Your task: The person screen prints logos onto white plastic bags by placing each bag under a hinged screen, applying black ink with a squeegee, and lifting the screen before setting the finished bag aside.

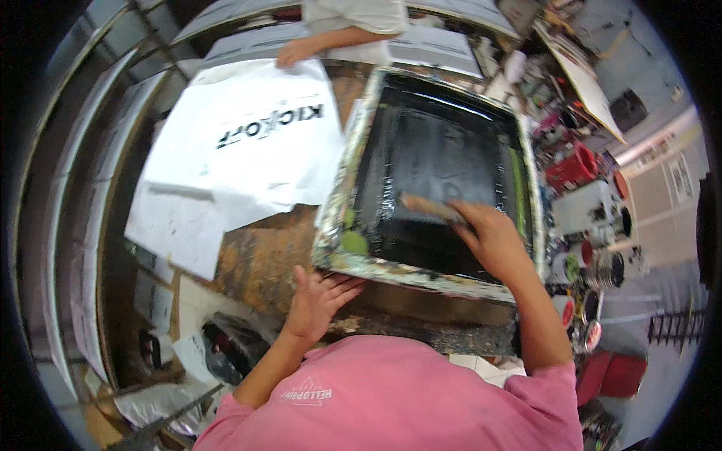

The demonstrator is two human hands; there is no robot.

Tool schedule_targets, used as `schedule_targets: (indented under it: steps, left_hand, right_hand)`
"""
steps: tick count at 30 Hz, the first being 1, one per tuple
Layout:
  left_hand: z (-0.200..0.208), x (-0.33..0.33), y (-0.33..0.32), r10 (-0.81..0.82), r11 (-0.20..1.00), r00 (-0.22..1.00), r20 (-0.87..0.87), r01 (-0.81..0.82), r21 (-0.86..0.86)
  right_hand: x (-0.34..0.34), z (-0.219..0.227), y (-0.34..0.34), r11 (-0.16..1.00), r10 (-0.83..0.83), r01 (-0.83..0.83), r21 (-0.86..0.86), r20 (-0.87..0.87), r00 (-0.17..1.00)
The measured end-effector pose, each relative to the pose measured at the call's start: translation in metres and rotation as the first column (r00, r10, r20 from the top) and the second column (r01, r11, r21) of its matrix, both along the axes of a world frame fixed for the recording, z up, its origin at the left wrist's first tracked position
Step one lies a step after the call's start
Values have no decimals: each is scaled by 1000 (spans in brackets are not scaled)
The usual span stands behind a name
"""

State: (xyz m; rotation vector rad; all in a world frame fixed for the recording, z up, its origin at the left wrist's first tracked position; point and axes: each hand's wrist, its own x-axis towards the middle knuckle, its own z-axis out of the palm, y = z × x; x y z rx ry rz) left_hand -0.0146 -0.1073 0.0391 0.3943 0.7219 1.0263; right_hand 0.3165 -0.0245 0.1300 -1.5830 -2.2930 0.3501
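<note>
A screen-printing frame (342, 180) with a worn, paint-stained border lies on the table in front of me. Black ink covers most of its mesh, and green patches show along its sides. My right hand (489, 237) grips a wooden squeegee (429, 207) over the inked mesh; its lower part is hard to make out. At the frame's near left corner is my left hand (320, 301), fingers stretched out by the border and holding nothing. Left of the frame lies a white printed sheet (256, 173) with black lettering, its far edge touched by another person's hand (297, 51).
The wooden tabletop (259, 252) is stained. Racks with white sheets (113, 203) stand at the left. Jars and tins (602, 267) crowd the right side, with a red container (571, 169) among them. Across the table stands the other person (361, 19) in a light shirt.
</note>
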Motion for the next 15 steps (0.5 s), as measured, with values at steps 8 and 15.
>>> schedule_targets:
  steps: [8,15]
  left_hand:
    - [-52,4,2,22,986,983,-180,-51,-159]
    - [-65,-3,-6,6,984,970,-243,-49,-171]
  right_hand:
    - [50,-89,238,922,-69,-12,388,193,979]
    - [52,-128,321,903,-91,-16,429,229,969]
